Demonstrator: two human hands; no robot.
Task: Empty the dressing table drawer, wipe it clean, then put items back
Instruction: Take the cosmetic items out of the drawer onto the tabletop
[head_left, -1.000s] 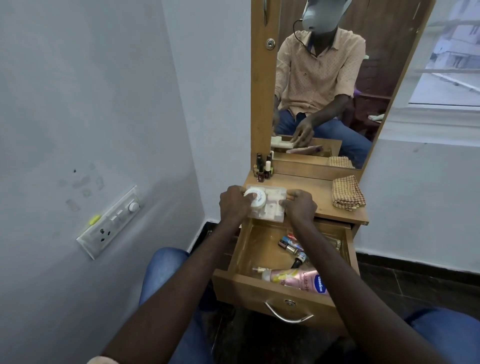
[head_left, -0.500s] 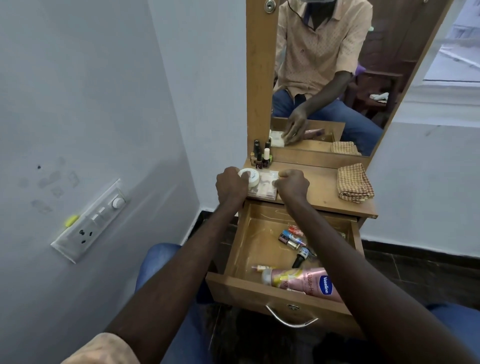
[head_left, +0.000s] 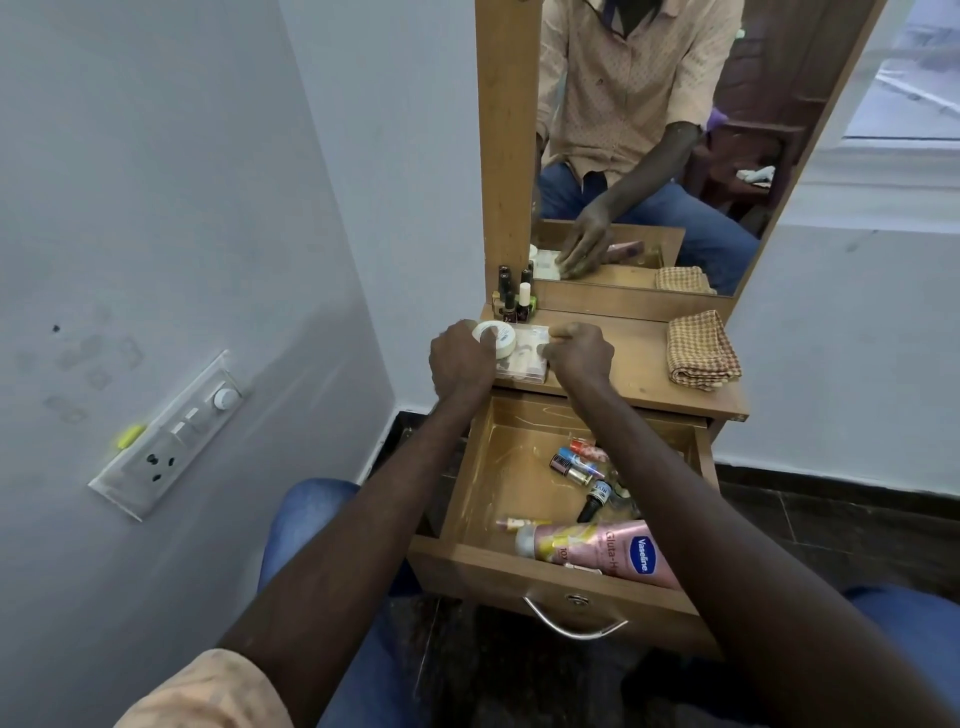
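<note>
Closest thing is the open drawer (head_left: 519, 467), pulled out with its metal handle (head_left: 574, 626) facing the camera. One pink Vaseline lotion bottle (head_left: 597, 552) lies on its side along the front wall, plus a handful of small bottles (head_left: 576, 467) in a loose pile mid-drawer. I can pick out about four, but the right forearm crosses over that spot so there could be more underneath. One thin tube (head_left: 519, 522) sits just left of the lotion cap.

Past that, on the tabletop (head_left: 644, 374), both hands are on one clear flat case (head_left: 524, 361) at the front left edge. Left hand (head_left: 460, 358) grips its left side with the thumb on a round white jar (head_left: 496, 338) riding on top; right hand (head_left: 579, 353) is curled closed around the right edge.

One folded checked cloth (head_left: 701, 351) lies well off to the right. At the back left corner, a cluster of nail polish bottles (head_left: 514, 299) stands upright against the mirror (head_left: 649, 145) frame, roughly five. Switchboard (head_left: 166, 436) on the left wall.
</note>
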